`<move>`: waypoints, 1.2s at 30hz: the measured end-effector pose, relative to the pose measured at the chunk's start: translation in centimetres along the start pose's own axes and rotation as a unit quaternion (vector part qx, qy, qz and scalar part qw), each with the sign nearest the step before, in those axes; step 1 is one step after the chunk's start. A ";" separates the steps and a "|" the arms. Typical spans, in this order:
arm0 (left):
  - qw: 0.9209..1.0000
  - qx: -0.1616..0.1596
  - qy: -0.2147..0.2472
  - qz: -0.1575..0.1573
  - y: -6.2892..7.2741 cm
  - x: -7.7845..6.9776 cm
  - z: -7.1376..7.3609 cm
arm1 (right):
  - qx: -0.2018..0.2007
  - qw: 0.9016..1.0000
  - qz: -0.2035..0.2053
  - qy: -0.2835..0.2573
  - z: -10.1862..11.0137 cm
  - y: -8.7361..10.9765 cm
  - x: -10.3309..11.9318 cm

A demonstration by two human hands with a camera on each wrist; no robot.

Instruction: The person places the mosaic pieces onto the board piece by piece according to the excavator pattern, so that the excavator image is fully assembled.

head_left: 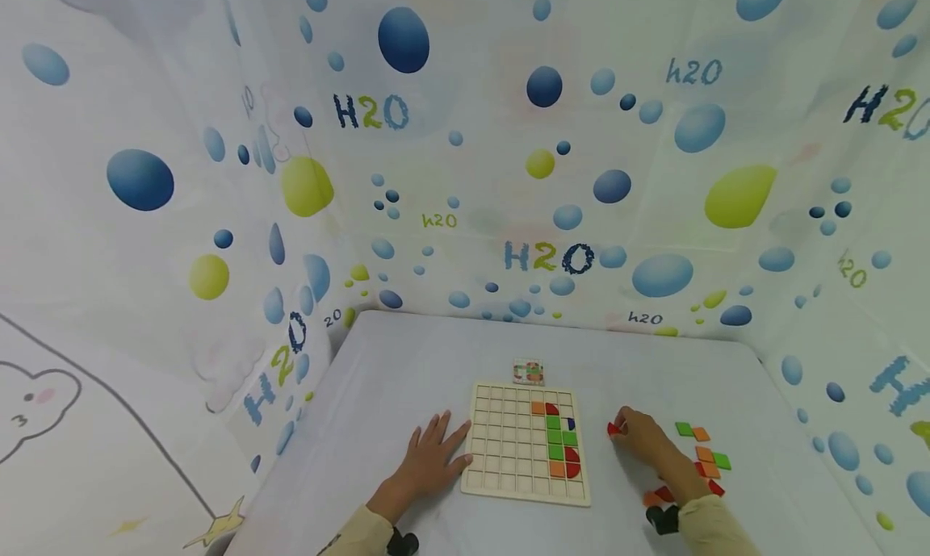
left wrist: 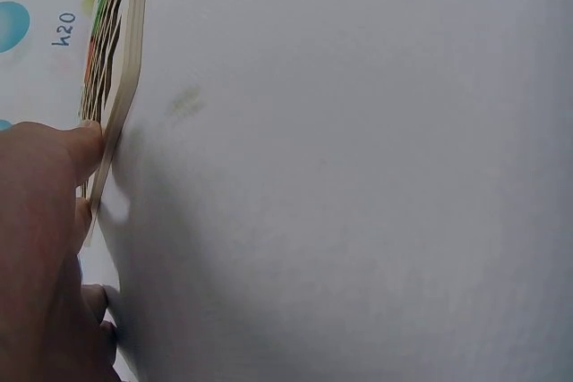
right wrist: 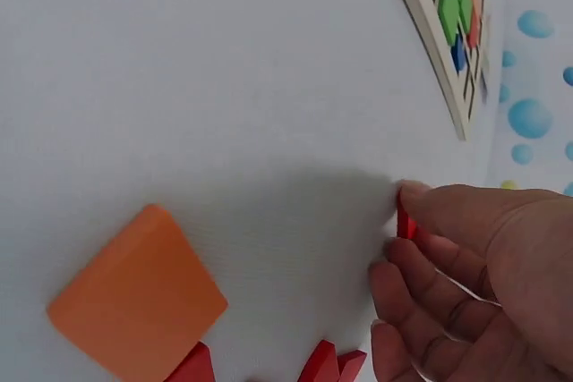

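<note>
A square wooden grid board [head_left: 508, 439] lies flat on the table, with green, orange, red and blue tiles in several cells on its right side. My left hand [head_left: 429, 459] rests on the table with fingers spread, its fingertips touching the board's left edge; in the left wrist view the thumb [left wrist: 85, 145] meets that edge. Right of the board, my right hand [head_left: 645, 439] pinches a small red tile [head_left: 613, 429] between thumb and fingers. That red tile [right wrist: 406, 221] is mostly covered by the fingers in the right wrist view, so its full outline is hidden.
Loose tiles lie to the right, among them a green tile [head_left: 684, 429], an orange tile [head_left: 701, 434] and a red tile [head_left: 716, 487]. A small pattern card [head_left: 528, 371] lies behind the board. A printed curtain [head_left: 479, 169] hangs around the table.
</note>
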State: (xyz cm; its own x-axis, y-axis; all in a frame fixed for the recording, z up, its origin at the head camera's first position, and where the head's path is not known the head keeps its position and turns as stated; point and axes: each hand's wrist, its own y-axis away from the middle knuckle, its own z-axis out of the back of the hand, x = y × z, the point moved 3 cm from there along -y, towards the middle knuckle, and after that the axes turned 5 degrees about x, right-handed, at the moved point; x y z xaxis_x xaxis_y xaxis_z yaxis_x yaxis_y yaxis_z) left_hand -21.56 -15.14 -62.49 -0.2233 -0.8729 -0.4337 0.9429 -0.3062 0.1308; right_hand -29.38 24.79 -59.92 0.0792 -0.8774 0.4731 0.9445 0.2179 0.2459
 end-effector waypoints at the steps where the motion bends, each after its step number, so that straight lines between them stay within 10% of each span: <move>1: 1.000 -0.003 0.000 -0.001 0.0 0.0 0.0 | 0.003 1.000 -0.006 0.004 -0.1 0.0 0.1; 6: 1.000 -0.011 0.002 -0.007 -0.1 0.3 -0.3 | 0.015 0.999 -0.049 0.010 -0.4 0.2 0.4; 36: 1.000 -0.015 -0.009 0.011 -0.9 1.3 -1.6 | -0.062 0.996 0.054 -0.036 -1.2 -2.0 4.6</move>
State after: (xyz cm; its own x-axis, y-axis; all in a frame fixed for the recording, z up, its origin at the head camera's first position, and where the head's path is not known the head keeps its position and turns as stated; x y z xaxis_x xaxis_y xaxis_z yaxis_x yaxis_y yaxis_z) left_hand -22.32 -15.45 -64.58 -0.2059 -0.8863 -0.4148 0.9546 -0.2752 0.1140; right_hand -30.54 19.80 -59.21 0.1639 -0.8183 0.5509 0.9641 0.2512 0.0863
